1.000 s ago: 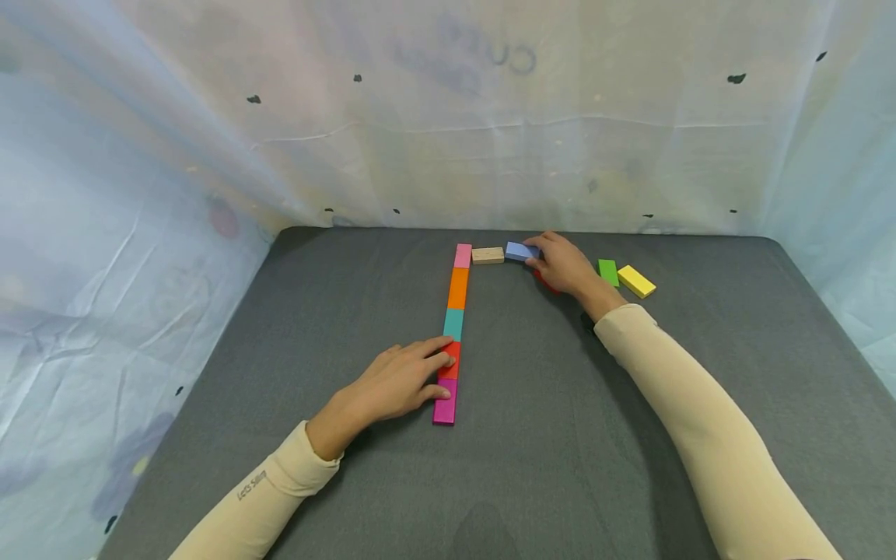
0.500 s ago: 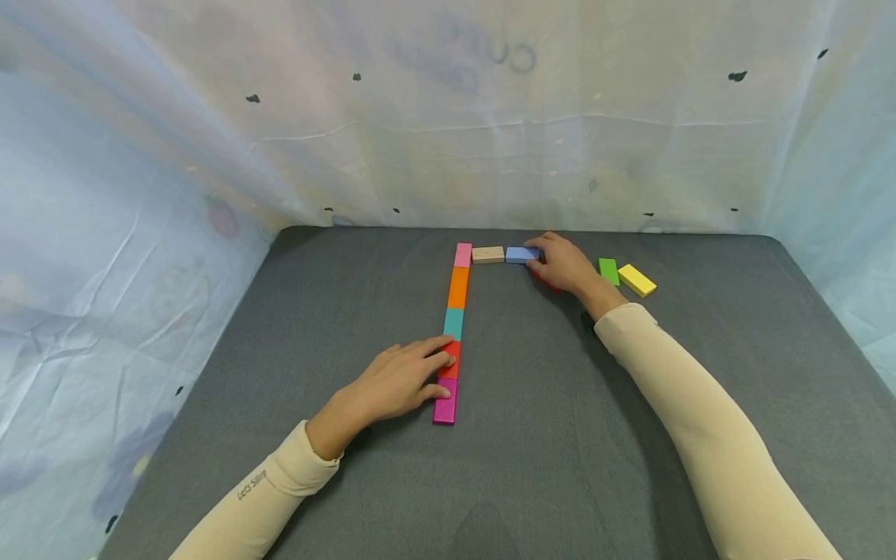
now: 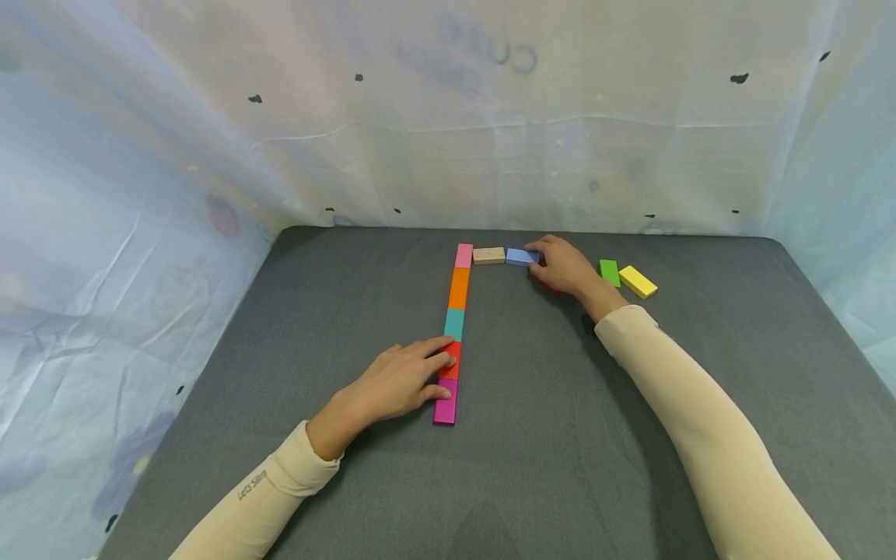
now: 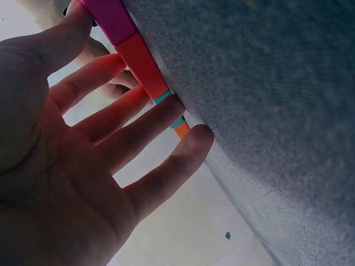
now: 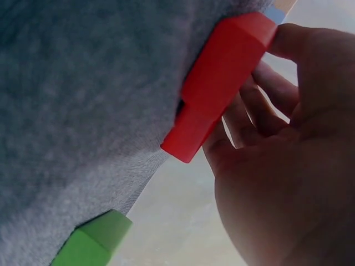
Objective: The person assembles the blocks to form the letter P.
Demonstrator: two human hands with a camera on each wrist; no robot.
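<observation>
1. Since a second ago, the flat blue wooden block (image 3: 521, 257) has settled level on the grey felt mat (image 3: 630, 435), in line with the plain beige wooden block (image 3: 488, 255) at the far centre
2. Right hand (image 3: 568, 267): fingertips pinch the blue block's right end; a red block (image 5: 219, 83) lies under the palm
3. Left hand (image 3: 392, 383): straight fingers press the near end of the multicoloured block column (image 3: 453, 334)
4. Blocks: smooth, rectangular; mat: matte, fibrous

Red block (image 3: 545, 283) mostly under right hand (image 3: 568, 267)

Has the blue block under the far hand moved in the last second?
Yes. The blue block has slid slightly left, closing its gap to the tan block.
</observation>
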